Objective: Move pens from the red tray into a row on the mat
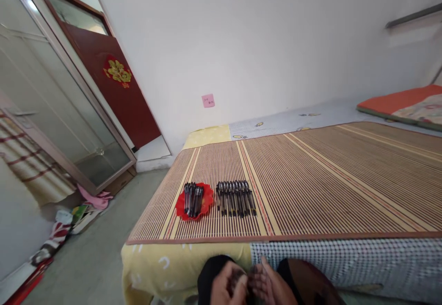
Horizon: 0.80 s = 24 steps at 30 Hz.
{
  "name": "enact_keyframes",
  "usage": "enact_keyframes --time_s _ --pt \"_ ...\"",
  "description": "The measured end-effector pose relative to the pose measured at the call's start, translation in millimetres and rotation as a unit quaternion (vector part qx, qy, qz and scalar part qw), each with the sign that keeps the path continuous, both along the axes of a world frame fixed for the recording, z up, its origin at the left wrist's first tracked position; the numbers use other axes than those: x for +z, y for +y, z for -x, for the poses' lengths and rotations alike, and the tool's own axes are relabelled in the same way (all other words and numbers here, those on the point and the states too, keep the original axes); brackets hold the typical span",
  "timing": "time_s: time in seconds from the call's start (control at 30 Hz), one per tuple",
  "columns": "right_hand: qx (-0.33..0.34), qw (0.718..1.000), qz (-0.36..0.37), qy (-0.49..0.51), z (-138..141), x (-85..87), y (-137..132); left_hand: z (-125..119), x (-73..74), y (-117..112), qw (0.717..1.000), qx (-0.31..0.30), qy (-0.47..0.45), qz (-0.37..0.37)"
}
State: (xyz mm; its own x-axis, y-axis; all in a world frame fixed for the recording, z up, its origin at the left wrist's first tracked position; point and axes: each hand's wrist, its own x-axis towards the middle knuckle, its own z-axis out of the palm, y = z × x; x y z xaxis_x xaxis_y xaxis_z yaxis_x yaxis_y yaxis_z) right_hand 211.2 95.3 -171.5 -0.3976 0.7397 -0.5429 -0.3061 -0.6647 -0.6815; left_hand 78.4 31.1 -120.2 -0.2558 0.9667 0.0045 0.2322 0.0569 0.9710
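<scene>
At the bottom edge, in front of the bed, my left hand (229, 284) is held over my lap, slightly blurred. Its fingers curl loosely, with the thumb apart from them, and I see nothing in it. Close beside it, my right hand (272, 284) is open, palm turned inward, thumb raised and fingers stretched. Beyond both hands, a red scalloped plate (210, 196) lies on the woven mat and carries several dark pens (192, 199). Just right of the plate, a neat row of black pens (235, 198) lies side by side on the mat. Neither hand touches the pens.
The striped mat (311, 181) covers most of the bed, over a yellow and checked sheet (186, 268). A pink note (208, 100) is stuck to the white wall. An orange folded cushion (397, 103) lies far right. Leftward are a glass door (62, 89) and floor clutter.
</scene>
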Motion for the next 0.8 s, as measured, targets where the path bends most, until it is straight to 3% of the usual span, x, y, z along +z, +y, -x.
enact_keyframes --time_s 0.07,0.13,0.17,0.23,0.33,0.47,0.63,0.8 --pt "0.0 1.0 0.021 0.012 4.6 -1.8 0.7 35.4 37.1 13.2 0.993 0.074 0.085 -0.041" --pt "0.004 0.999 0.025 0.02 9.2 -4.1 0.3 73.4 70.1 35.2 0.967 0.145 0.194 -0.072" --pt "0.01 0.999 0.025 0.025 11.0 -5.1 -0.2 91.0 82.5 48.8 0.948 0.169 0.262 -0.059" --pt "0.021 0.999 0.026 0.033 13.0 -6.0 -1.4 120.1 97.6 78.7 0.893 0.198 0.404 0.034" --pt "0.032 0.998 0.024 0.049 12.0 -4.1 -3.2 144.8 100.1 120.9 0.867 0.192 0.453 0.082" --pt "0.031 0.997 0.021 0.061 8.3 1.9 -4.2 152.6 88.2 155.6 0.847 0.176 0.482 0.139" --pt "0.026 0.998 0.007 0.053 8.1 6.2 -3.1 152.5 79.8 166.4 0.842 0.191 0.473 0.175" --pt "0.035 0.998 -0.005 0.058 9.7 4.0 -3.6 151.2 94.3 160.2 0.876 0.238 0.402 0.117"
